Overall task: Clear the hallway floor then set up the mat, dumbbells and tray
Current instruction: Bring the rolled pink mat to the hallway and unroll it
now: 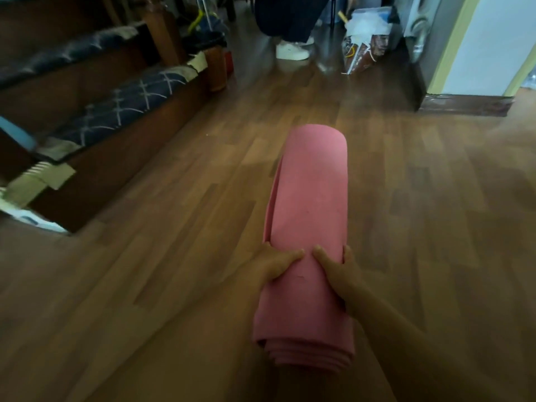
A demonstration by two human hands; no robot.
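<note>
A rolled pink mat (310, 198) points away from me above the wooden floor, its layered end nearest the camera. My left hand (275, 264) grips the roll from the left side, thumb on top. My right hand (338, 269) grips it from the right, thumb on top and fingers curled round the edge. Both hands hold the roll near its close end. No dumbbells or tray are in view.
Wooden stairs (95, 158) with dark patterned treads rise at the left. A person's legs and white shoe (291, 49) stand at the back. Bags (365, 44) lean by a wall corner (464, 103) at the back right. Wood-plank floor (162, 256) spreads around me.
</note>
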